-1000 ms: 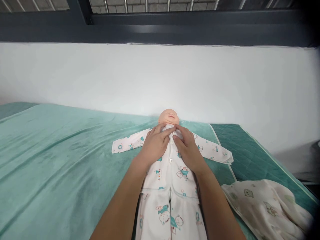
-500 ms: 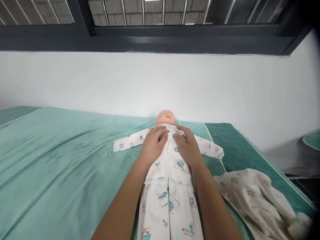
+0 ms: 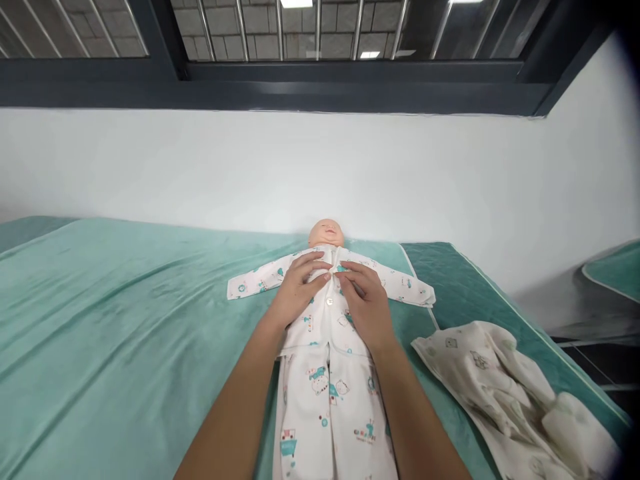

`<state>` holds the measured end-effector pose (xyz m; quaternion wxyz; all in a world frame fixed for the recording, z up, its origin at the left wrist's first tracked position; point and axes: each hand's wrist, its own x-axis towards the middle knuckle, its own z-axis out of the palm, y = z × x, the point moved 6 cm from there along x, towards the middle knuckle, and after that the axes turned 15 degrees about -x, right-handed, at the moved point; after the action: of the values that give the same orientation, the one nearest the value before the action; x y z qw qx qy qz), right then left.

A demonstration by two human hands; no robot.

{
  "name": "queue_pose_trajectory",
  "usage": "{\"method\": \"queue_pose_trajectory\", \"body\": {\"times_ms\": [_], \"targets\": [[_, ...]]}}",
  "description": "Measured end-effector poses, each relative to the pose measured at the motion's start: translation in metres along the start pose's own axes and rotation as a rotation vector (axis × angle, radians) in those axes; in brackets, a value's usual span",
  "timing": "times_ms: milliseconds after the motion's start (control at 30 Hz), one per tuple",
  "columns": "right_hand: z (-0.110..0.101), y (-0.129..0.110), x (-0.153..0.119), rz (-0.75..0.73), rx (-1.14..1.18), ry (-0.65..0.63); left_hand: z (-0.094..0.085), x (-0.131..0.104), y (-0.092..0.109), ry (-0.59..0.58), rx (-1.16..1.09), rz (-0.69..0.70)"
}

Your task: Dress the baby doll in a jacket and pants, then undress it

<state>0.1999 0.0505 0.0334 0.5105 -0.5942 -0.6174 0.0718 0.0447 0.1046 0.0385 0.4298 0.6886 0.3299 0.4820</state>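
**Operator:** I have both hands on the doll (image 3: 326, 233), which lies face up on the green blanket (image 3: 125, 320), head toward the white wall (image 3: 320, 173). It wears a printed white top (image 3: 327, 303) and matching trousers (image 3: 327, 413).

**Second:** What are the hands doing exactly?

**Operator:** My left hand (image 3: 296, 290) lies on the chest with its fingertips pinching the left edge of the top's front opening, just under the collar. My right hand (image 3: 364, 300) mirrors it, fingers curled on the opposite edge. Both are closed lightly on cloth, meeting at the placket just above a white button (image 3: 329, 301).

**Second:** How do you judge it handles?

**Operator:** The fabric looks thin, soft and light; it wrinkles under my fingers and would slide over the body if tugged. I take the doll itself for light, with a hard head. The sleeves lie spread out flat to either side, limp.

**Second:** Best place to hold?

**Operator:** For the garment, right at the hemmed front edges beside the button, where the cloth is doubled. For the doll, under the torso rather than by a sleeve.

**Second:** Anything else nearby?

**Operator:** A cream garment (image 3: 505, 387) lies crumpled to my right, apart from the doll.
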Motion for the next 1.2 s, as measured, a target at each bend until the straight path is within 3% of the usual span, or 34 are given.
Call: {"method": "queue_pose_trajectory", "body": {"times_ms": [567, 1200], "targets": [[0.003, -0.005, 0.001, -0.042, -0.058, -0.137, -0.001, 0.005, -0.003, 0.003, -0.069, -0.017], [0.007, -0.017, -0.006, -0.16, -0.259, -0.136, -0.001, 0.005, -0.007, 0.006, -0.103, -0.033]]}}
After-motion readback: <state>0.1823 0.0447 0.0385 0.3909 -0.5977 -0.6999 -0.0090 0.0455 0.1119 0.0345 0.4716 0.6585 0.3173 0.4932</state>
